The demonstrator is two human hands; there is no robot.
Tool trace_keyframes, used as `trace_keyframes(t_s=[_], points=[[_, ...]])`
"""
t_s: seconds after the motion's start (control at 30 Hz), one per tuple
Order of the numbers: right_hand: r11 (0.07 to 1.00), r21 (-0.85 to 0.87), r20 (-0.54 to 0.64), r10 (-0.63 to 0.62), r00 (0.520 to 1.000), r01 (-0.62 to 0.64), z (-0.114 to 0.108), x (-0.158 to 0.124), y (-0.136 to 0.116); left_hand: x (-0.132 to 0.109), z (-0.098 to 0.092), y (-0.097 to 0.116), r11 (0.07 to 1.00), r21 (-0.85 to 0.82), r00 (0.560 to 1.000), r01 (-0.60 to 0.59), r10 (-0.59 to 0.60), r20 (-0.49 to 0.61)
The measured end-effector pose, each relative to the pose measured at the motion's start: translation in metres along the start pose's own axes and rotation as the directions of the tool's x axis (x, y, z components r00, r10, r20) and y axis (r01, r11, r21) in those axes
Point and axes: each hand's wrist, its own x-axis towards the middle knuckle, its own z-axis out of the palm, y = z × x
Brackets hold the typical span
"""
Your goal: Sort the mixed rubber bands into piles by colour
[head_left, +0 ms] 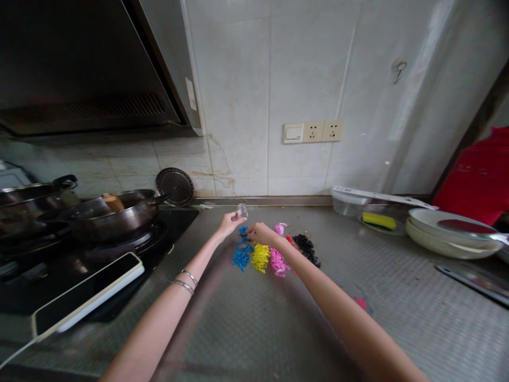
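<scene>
My left hand (228,225) grips a small clear plastic jar (242,211), tilted above the counter. Close beside it, my right hand (261,232) has its fingers pinched down at the far end of the blue rubber bands (241,255); what is between the fingertips is too small to make out. To the right of the blue pile lie yellow rubber bands (261,258) and pink ones (279,262). Some red bands (290,242) are partly hidden by my right forearm, and black bands (306,249) lie beyond it. A round pink object (280,228) stands behind the piles.
At left, a phone with a white attachment (89,294) lies across the stove edge, near a steel pan (113,217). At right are a clear plastic box (350,204), a yellow sponge (379,220), stacked plates (445,239) and a knife-like blade (473,281). A tiled wall closes the back.
</scene>
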Motion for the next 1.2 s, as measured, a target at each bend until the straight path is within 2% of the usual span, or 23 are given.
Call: trace_keyframes(t_s=[0.13, 0.23, 0.37, 0.57, 0.83, 0.97, 1.2], points=[[0.996, -0.054, 0.151, -0.057, 0.987, 0.066, -0.005, 0.004, -0.010, -0.002, 0.001, 0.000, 0.998, -0.067, 1.000, -0.007, 0.007, 0.000], [0.994, -0.098, 0.206, -0.034, 0.978, 0.056, -0.007, 0.006, -0.017, -0.005, 0.002, 0.003, 0.992, -0.122, 1.000, -0.006, 0.005, -0.013], [0.993, -0.109, 0.231, -0.009, 0.973, 0.035, -0.005, 0.007, -0.018, -0.007, 0.003, 0.005, 0.986, -0.166, 1.000, -0.007, 0.007, -0.003], [0.996, -0.059, 0.226, -0.052, 0.973, 0.067, -0.002, 0.005, -0.017, -0.008, 0.004, 0.002, 0.978, -0.207, 1.000, -0.006, 0.007, 0.006], [1.000, -0.022, 0.249, -0.008, 0.968, 0.014, -0.005, -0.001, -0.019, -0.008, 0.004, -0.003, 0.975, -0.222, 1.000, 0.014, -0.011, 0.013], [0.999, -0.016, 0.268, -0.036, 0.963, 0.042, -0.008, -0.003, -0.020, -0.007, 0.004, -0.005, 0.971, -0.239, 1.000, 0.028, -0.027, 0.008], [0.994, -0.101, 0.329, -0.006, 0.944, 0.042, -0.011, -0.004, -0.026, -0.006, 0.005, -0.006, 0.971, -0.237, 0.999, 0.035, -0.036, -0.002]])
